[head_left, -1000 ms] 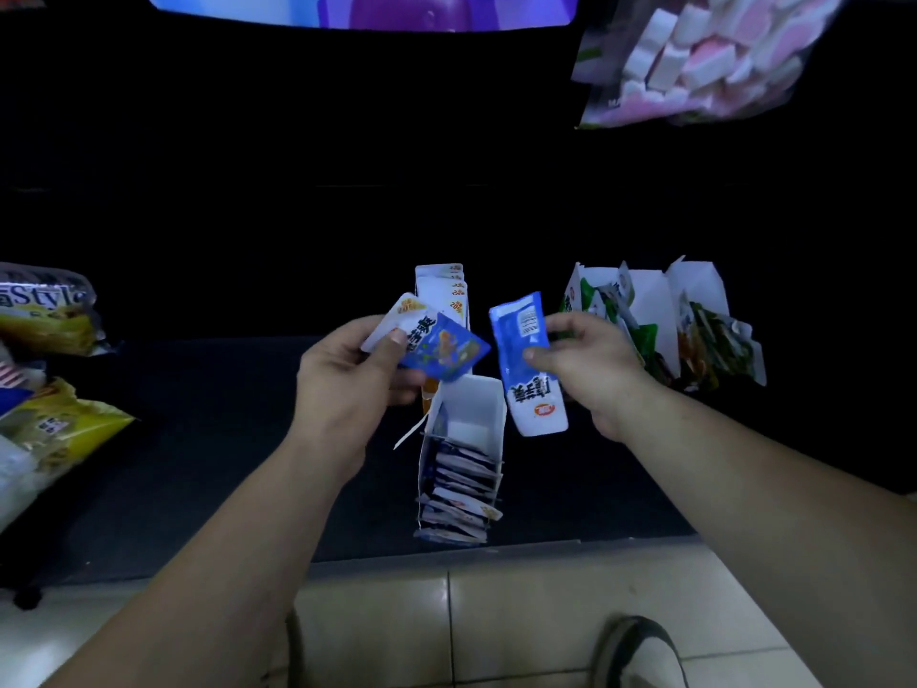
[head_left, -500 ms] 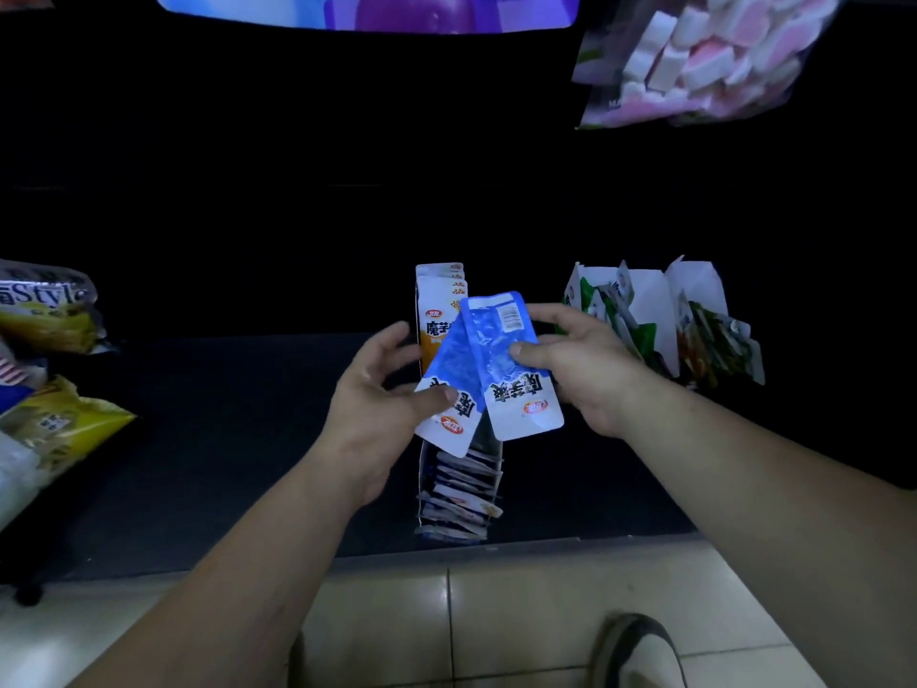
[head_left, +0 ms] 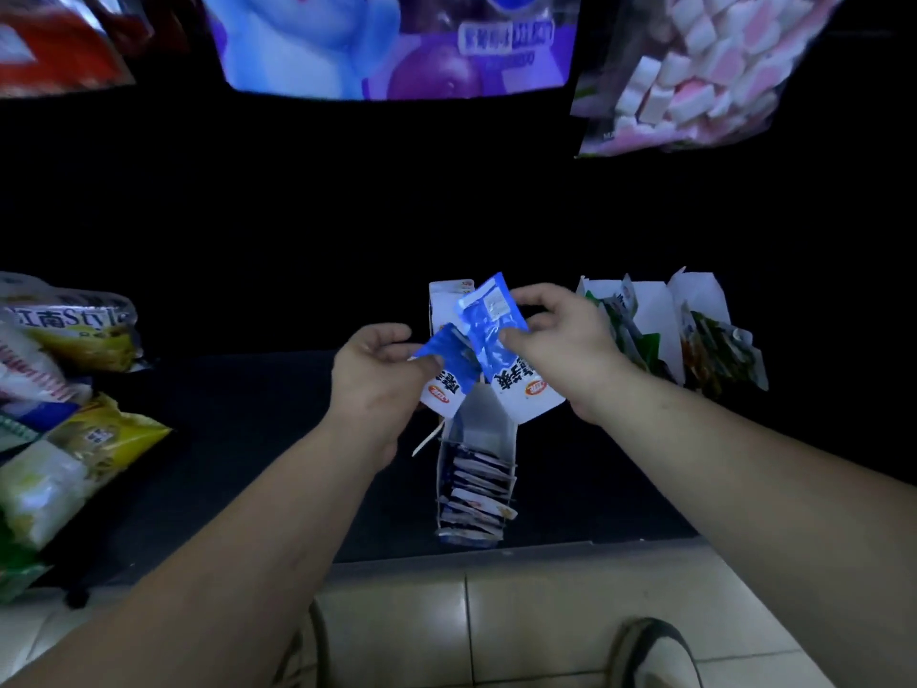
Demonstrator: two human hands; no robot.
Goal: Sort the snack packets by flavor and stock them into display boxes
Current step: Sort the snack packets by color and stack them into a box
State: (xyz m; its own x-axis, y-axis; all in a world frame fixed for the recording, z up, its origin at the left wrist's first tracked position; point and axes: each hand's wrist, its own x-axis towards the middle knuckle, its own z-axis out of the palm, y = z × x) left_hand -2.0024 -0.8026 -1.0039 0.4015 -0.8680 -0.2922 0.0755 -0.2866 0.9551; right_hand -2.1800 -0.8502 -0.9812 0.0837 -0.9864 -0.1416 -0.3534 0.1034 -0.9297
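My left hand (head_left: pixel 374 377) pinches a blue and white snack packet (head_left: pixel 449 374) by its upper edge. My right hand (head_left: pixel 560 350) grips a second blue and white packet (head_left: pixel 501 350), which overlaps the first. Both packets hang above an open white display box (head_left: pixel 489 429) on the dark shelf; several blue packets (head_left: pixel 476 494) are stacked in it. Behind the packets stands a white and orange box (head_left: pixel 439 302), partly hidden. To the right, two white boxes (head_left: pixel 655 310) hold green packets (head_left: pixel 625 330) and darker packets (head_left: pixel 714 350).
Large snack bags (head_left: pixel 74 389) are piled at the left edge of the shelf. A marshmallow bag (head_left: pixel 694 67) and a purple package (head_left: pixel 392 42) hang above. Tiled floor (head_left: pixel 496 623) and a shoe (head_left: pixel 655 652) lie below the shelf front.
The two hands came together and the packets now overlap above the box. The left packet turned from its printed front to hang upright. The camera view tilted up.
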